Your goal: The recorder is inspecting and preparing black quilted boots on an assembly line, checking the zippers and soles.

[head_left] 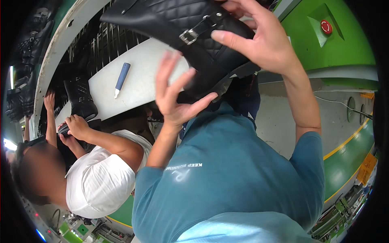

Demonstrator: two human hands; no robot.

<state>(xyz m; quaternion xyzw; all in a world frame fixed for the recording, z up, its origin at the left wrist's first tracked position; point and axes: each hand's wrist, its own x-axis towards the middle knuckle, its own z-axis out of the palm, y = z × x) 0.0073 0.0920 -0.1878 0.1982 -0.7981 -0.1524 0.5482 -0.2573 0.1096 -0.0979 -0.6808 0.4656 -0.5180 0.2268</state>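
Note:
A black quilted boot (210,48) with a strap and silver buckle lies on its side in the air at the top of the head view. My right hand (265,42) is closed on its right end, thumb across the strap side and fingers behind. My left hand (174,93) is beside the boot's lower left part, fingers spread and slightly blurred. Whether its fingertips touch the leather I cannot tell. Below and left of the boot, a blue-handled tool (122,79) with a pale tip rests on the white worktop (139,65).
To my left, a person in a white shirt (105,170) handles a dark item. Another black boot (80,97) stands near them. Metal rods (107,44) line the worktop's far side. At right is a green machine (344,36) with a red stop button (325,27).

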